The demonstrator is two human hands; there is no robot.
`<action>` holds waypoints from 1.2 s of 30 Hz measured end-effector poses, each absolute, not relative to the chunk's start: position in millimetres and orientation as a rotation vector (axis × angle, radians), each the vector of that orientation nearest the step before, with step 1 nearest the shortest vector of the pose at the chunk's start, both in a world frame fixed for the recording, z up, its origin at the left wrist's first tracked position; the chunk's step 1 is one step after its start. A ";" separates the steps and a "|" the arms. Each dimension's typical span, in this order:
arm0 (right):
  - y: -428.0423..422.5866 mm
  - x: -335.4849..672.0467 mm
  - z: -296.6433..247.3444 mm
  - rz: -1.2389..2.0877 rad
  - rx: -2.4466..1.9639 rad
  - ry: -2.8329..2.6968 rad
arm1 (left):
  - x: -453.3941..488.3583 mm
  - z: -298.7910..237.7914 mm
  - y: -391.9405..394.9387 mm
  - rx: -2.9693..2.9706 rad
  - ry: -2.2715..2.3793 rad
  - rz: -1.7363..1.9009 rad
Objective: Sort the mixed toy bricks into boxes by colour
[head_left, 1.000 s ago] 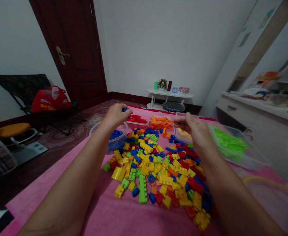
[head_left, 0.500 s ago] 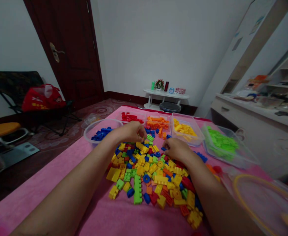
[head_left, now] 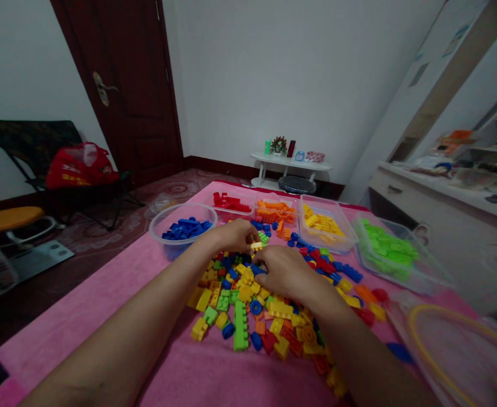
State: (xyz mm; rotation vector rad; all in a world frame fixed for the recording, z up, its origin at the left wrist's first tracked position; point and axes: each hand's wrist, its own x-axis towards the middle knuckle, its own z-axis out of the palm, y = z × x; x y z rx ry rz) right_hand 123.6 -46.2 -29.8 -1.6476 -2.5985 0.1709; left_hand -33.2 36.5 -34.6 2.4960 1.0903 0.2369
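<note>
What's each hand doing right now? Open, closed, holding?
Left hand: fingers curled, apparently closed on a yellow brick.
Right hand: finger and thumb apparently closed on a blue piece.

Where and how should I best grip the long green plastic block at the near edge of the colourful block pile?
Probably across the narrow width of the long green plastic block, at its near end, coming from above on the near side. That end borders bare pink cloth, and the block lies lengthwise toward the person, studs facing right.
</note>
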 end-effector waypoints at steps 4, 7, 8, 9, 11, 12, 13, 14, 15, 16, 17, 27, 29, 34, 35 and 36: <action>-44.7 122.7 -38.2 0.026 -1.760 -2.599 | -35.4 -33.1 39.5 2.581 1.139 0.445; -39.0 128.5 -37.9 0.169 -1.622 -2.469 | -33.1 -27.8 39.4 2.470 1.161 0.688; -37.0 129.5 -37.1 0.264 -1.567 -2.375 | -31.4 -25.3 38.5 2.387 1.143 0.792; -35.4 129.5 -36.1 0.393 -1.519 -2.259 | -29.6 -22.5 37.3 2.277 1.113 0.900; -33.8 126.9 -33.7 0.738 -1.418 -1.980 | -26.1 -16.4 34.0 1.978 1.039 1.111; -34.0 124.7 -32.4 0.919 -1.356 -1.827 | -25.1 -13.4 32.3 1.807 0.997 1.189; -34.7 122.2 -31.0 1.085 -1.280 -1.668 | -24.6 -10.6 31.0 1.637 0.960 1.244; -35.8 119.9 -29.6 1.222 -1.193 -1.505 | -24.9 -8.3 30.1 1.483 0.926 1.280; -37.1 117.8 -28.3 1.326 -1.101 -1.349 | -25.8 -6.5 29.9 1.350 0.898 1.305; -38.5 116.0 -27.1 1.408 -1.013 -1.212 | -27.2 -5.3 30.3 1.237 0.875 1.323; -39.6 114.3 -26.2 1.480 -0.935 -1.100 | -28.8 -4.7 31.2 1.143 0.855 1.334; -32.4 74.2 -44.8 0.891 -1.358 -1.984 | -37.1 -3.5 40.2 0.854 0.778 1.383; -33.3 65.9 -45.9 0.490 -1.488 -2.294 | -37.4 -2.4 39.5 0.839 0.778 1.393; -45.9 51.1 -39.1 -0.058 -1.652 -2.711 | -36.5 -1.8 38.0 0.818 0.769 1.403; -48.8 49.5 -37.9 -0.091 -1.655 -2.754 | -36.0 -2.1 38.0 0.813 0.764 1.403; -51.5 48.5 -37.0 -0.112 -1.661 -2.787 | -35.5 -2.6 38.2 0.809 0.760 1.402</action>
